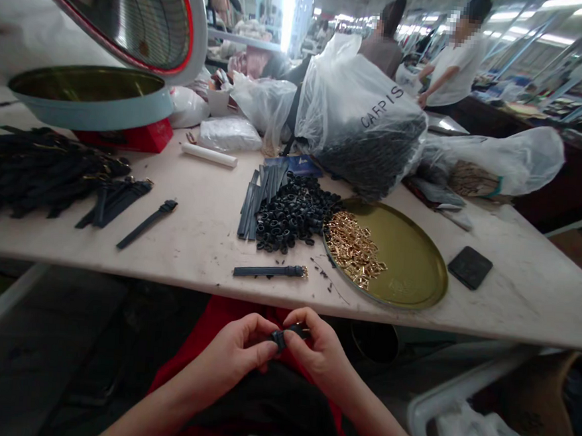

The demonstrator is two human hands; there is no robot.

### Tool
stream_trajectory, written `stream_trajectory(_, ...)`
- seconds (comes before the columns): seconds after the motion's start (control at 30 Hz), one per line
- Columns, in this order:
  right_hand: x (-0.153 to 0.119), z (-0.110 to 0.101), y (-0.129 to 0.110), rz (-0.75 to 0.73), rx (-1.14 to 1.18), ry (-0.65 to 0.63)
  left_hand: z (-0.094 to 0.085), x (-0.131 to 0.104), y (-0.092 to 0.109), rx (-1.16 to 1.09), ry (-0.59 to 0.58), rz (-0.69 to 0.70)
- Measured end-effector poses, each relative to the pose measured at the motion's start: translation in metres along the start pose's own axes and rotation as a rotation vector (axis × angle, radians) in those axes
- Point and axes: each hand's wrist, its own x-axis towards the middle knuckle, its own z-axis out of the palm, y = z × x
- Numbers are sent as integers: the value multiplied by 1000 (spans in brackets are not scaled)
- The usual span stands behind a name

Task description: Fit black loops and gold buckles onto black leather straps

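Below the table's front edge, my left hand (245, 344) and my right hand (315, 342) meet over my lap. Both pinch a short dark strap (278, 339), its ends mostly hidden by fingers; a glint of gold shows at my right fingertips. A finished-looking strap with a gold buckle (270, 271) lies on the table just beyond my hands. Past it sit a heap of black strap loops (294, 211) and a row of flat dark strips (252, 205). Gold buckles (353, 249) are piled on the left side of a round olive tray (402, 265).
A buckled strap (145, 224) and a large pile of dark straps (39, 174) lie to the left. Behind stand a tin lid (89, 114) on a red box, a white tube (209, 155) and plastic bags (362, 117). A black square pad (470, 268) lies at right. People stand farther back.
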Motion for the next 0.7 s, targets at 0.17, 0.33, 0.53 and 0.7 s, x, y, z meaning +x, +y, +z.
stream_trajectory(0.17,-6,3,8,95,135,-70,5,-8,-3,-111,-24,6)
stream_trajectory(0.33,-20,3,2,-109,-251,-35,6,-8,-8,-73,-2,-31)
stream_trajectory(0.53,-22,3,7,-127,-406,-64,0,-14,-5,178,-182,-126)
stream_trajectory(0.7,-19,1,14,-178,-470,-119,0,-14,-6,259,-154,-132)
